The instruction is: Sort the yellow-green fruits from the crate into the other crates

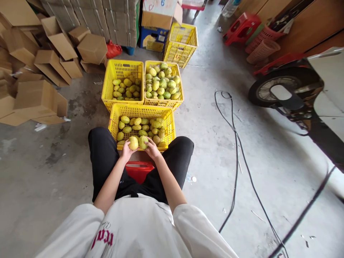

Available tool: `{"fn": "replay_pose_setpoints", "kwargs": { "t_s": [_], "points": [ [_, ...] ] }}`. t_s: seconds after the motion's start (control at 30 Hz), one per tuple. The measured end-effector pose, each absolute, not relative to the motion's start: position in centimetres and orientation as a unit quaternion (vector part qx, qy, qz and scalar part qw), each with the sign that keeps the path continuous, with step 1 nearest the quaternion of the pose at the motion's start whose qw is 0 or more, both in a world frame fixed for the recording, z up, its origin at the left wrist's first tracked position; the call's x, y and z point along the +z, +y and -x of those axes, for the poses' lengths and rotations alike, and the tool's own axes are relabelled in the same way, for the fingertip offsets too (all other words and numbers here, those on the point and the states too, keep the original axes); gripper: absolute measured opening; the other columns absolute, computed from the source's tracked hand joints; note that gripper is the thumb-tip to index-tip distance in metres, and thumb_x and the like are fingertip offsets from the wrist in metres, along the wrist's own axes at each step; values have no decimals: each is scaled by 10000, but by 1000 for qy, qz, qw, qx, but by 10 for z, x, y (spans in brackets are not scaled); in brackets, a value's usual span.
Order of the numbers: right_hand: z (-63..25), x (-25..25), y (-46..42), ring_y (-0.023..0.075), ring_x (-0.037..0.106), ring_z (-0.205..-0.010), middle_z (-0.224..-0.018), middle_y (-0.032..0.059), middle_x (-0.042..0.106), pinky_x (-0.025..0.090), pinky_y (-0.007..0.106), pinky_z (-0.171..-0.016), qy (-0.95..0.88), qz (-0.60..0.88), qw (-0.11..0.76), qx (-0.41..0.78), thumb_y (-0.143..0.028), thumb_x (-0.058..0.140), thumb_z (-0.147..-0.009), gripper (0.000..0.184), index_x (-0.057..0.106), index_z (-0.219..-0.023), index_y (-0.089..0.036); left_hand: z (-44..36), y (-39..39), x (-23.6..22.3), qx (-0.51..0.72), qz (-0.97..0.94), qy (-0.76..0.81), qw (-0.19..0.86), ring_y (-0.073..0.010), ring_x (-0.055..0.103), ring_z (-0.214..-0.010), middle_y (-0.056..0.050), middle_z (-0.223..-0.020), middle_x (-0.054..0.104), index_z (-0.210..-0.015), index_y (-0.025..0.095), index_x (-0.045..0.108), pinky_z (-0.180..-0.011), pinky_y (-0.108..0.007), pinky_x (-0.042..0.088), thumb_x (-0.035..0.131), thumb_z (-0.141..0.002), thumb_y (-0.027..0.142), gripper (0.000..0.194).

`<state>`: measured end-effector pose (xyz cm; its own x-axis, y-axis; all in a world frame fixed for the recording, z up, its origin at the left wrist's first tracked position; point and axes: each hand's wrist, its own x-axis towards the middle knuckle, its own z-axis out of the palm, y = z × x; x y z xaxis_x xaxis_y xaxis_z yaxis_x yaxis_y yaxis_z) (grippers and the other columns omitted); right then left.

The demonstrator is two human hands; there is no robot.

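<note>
My left hand (127,152) is closed round a yellow oval fruit (133,143). In my right hand (153,149) sits a greener oval fruit (143,142), gripped by the fingers. Both fruits are held side by side, almost touching, above the near edge of a yellow plastic crate (173,126) between my knees. Several yellow-green fruits (145,127) of the same shape lie in that crate. The exact kind of fruit cannot be told.
Behind stand a partly filled yellow crate (104,84) and a fuller one (182,91). Farther back is another yellow crate (180,53). Cardboard boxes (37,96) lie at left. A red stool (138,171) is under me. A black cable (236,143) and a motorbike (290,89) are at right.
</note>
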<state>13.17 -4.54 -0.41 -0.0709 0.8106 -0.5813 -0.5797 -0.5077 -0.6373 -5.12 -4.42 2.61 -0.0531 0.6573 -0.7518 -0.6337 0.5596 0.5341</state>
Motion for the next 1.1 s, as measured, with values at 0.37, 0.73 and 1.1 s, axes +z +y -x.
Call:
{"fn": "replay_pose_setpoints", "kwargs": {
  "t_s": [0.37,0.73,1.1],
  "points": [
    [-130,-12,-47,379,796,-1417,-1336,44,850,798,526,-1079,-90,476,481,731,-467,1128,-691,674,683,-1183,-349,43,-50,19,453,-94,554,692,-412,811,-1479,-117,-1212,835,-1169,229,761,-1270,-515,703,1076,-755,254,521],
    [-131,-22,-45,359,764,-1375,-1470,20,773,784,524,-991,-58,481,466,741,-465,991,-783,596,661,-1276,-401,47,-47,18,451,-39,576,681,-380,830,-1478,-103,-1357,837,-1213,298,670,-1194,-555,786,1001,-852,317,490],
    [-132,-18,-47,366,859,-1322,-1178,38,905,746,452,-1031,-98,493,467,728,-368,1168,-609,739,776,-1235,-336,47,-46,19,444,-43,609,656,-339,809,-1435,-105,-1432,807,-1219,293,675,-1116,-466,779,937,-850,221,457]
  ]
}}
